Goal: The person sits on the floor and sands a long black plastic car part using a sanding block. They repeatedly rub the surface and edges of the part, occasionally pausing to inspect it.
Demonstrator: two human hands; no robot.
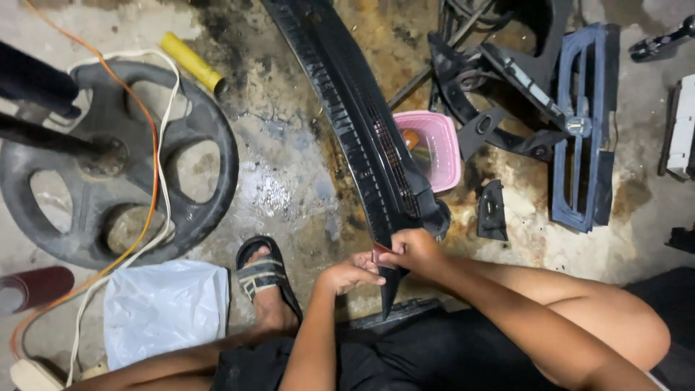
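Both hands met at the near end of a long black plastic trim panel that ran away across the stained floor. Left hand and right hand pinched a small reddish piece against it. Pink basket sat just beside the panel.

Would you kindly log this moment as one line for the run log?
left hand: pinching small red piece | right hand: gripping long black trim panel near its end | nearby: pink basket, wheel-shaped base
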